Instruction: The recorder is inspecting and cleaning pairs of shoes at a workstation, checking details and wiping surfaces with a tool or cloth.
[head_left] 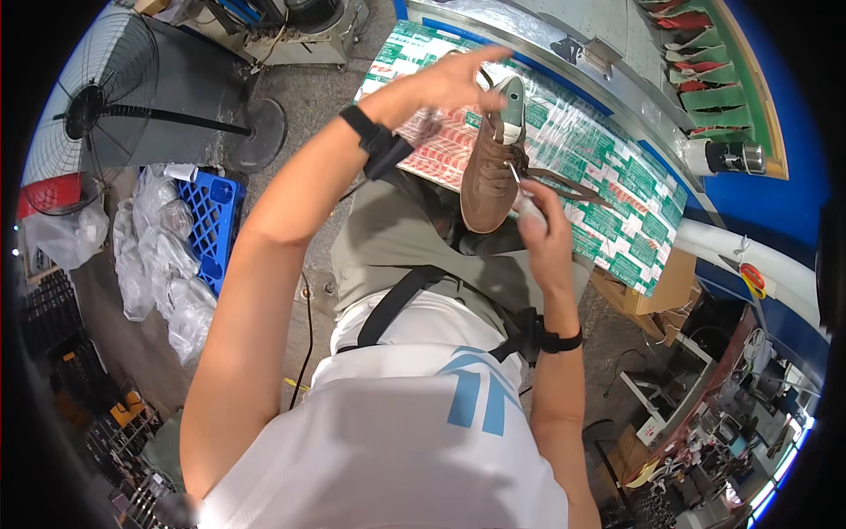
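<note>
The table [608, 172], covered with patterned tape, is bounded at its far edge by a metal rail [555, 57]; floor [310, 99] is exposed toward the fan [85, 110]. The near edge is overhung by the brown shoe [487, 189]. A thin tool [515, 177] is pinched by the right hand [548, 222]; the left hand [451, 84] is spread, contact unclear.

Left arm [264, 273]: bare, rising from the lower left of the frame, bent at the elbow, forearm slanting up toward upper centre.
Left wrist [374, 123]: roughly in line with the forearm, above and left of the frame's centre.
Left hand [454, 81]: at upper centre, fingers extended and parted, one finger [495, 54] pointing toward the right.
Right arm [555, 397]: bare, nearly vertical, rising from the lower edge right of centre.
Right wrist [558, 304]: almost straight.
Right hand [545, 225]: right of centre, fingers curled inward in a pinch.
</note>
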Demonstrator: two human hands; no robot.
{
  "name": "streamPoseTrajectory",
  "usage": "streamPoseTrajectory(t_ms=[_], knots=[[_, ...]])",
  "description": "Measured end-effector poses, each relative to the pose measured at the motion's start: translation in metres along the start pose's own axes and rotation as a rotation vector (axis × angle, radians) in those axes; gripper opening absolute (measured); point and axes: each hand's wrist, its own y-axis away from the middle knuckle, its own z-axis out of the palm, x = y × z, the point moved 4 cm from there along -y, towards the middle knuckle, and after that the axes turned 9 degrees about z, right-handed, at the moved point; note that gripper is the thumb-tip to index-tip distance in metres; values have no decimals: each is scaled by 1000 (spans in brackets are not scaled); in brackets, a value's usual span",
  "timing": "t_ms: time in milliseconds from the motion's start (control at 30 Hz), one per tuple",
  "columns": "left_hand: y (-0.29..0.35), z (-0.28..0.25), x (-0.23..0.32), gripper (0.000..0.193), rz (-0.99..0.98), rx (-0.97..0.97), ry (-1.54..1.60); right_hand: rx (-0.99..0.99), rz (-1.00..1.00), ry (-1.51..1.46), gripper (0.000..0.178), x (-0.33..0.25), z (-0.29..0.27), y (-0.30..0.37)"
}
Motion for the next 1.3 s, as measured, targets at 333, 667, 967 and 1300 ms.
streamPoseTrajectory(t_ms=[333,667,967,1300], knots=[[19,22,6,65,161,-51,-223,67,-434,750,79,-30,38,-27],[20,22,11,57,86,12,-213,-78,-67,293,63,-19,21,-41],[14,29,15,67,38,-11,-442,-345,-170,240,59,-24,93,-8],[19,81,58,76,413,80,-682,-170,-268,601,74,-30,85,33]])
